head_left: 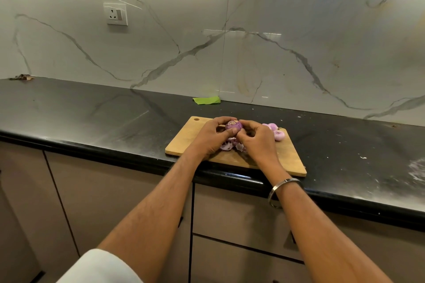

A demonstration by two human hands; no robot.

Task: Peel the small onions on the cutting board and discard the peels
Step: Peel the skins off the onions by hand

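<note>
Onion in hand: you've got one small onion (234,125) lifted just above the cutting board (290,156), so loose skin can fall onto the wood and not the counter (92,112)
Left hand: your left hand (210,136) curls round the onion from the left, thumb across its front, acting as the clamp that stops it turning
Right hand: your right hand (255,138) closes in from the right, fingertips bunched against the bulb, by the look of it pinching at skin; the exact pinch is hidden behind your knuckles
Peels: a heap of peels (231,145) lies on the board right under your hands, where it's easy to gather and bin
Other onions: pale onions (274,131) wait just beyond your right hand on the board's far side, looking already skinned, kept apart from the scraps
Stage: well into the peeling, I'd say, with discarding not yet done
</note>
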